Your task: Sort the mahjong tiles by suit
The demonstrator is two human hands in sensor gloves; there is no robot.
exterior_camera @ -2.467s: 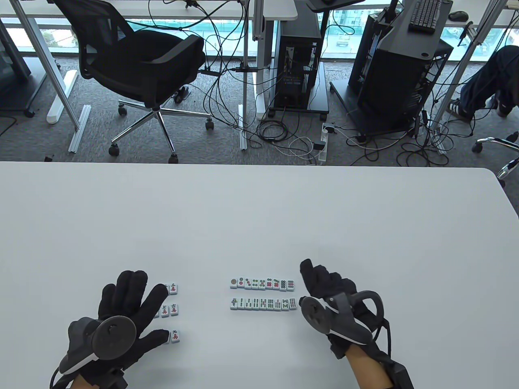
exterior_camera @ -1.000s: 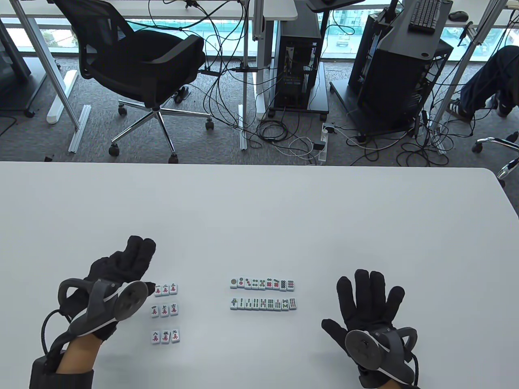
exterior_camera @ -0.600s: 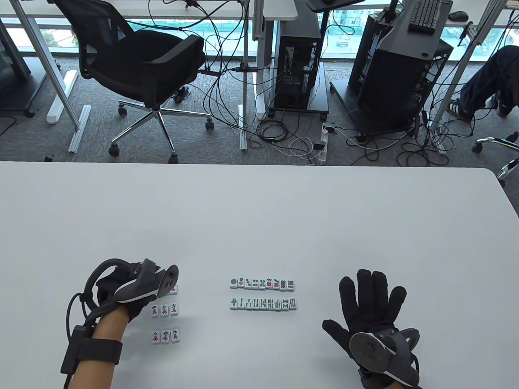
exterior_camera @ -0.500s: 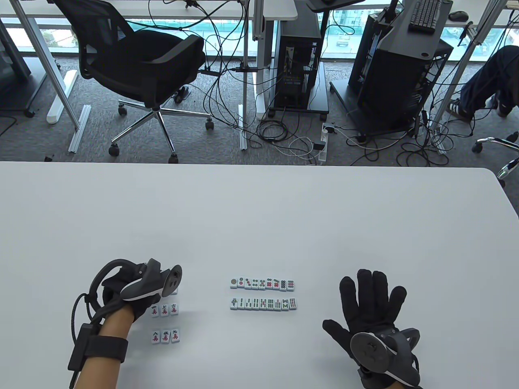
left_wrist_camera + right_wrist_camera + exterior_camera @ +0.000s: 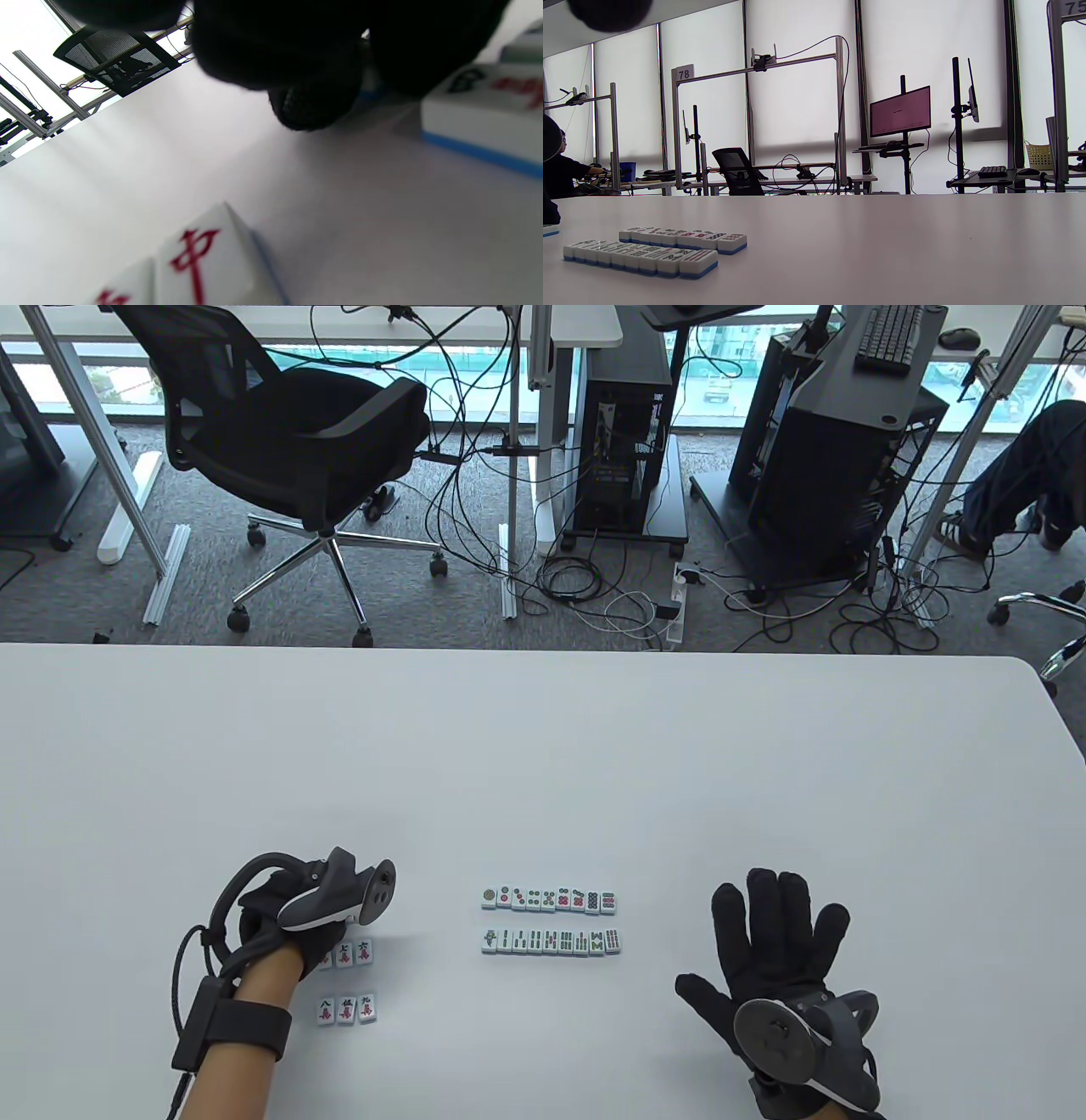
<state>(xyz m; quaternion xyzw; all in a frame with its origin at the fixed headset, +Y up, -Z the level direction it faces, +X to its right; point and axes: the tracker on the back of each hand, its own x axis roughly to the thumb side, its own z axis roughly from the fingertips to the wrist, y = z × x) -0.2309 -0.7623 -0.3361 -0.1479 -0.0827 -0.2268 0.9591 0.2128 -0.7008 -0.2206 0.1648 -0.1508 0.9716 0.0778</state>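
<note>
Two tidy rows of mahjong tiles lie mid-table: a dots row (image 5: 549, 900) and a bamboo row (image 5: 551, 942) in front of it. They also show in the right wrist view (image 5: 683, 239). Character tiles lie in short rows at the left. The middle row (image 5: 354, 954) is partly covered and the front row (image 5: 346, 1009) is in full view. My left hand (image 5: 316, 916) is rolled on its side, fingers curled over the hidden back row. Its fingertip (image 5: 314, 106) sits low by the table, beside a character tile (image 5: 488, 110). My right hand (image 5: 776, 950) lies flat, fingers spread, holding nothing.
The white table (image 5: 543, 763) stretches far behind the tiles. A red-character tile (image 5: 203, 262) lies close under my left wrist. An office chair (image 5: 288, 449) and computer racks (image 5: 840, 449) stand on the floor beyond the far edge.
My left hand turned from flat onto its side and slid right over the back row of character tiles. My right hand drew back from the two rows and has lain still for the last second.
</note>
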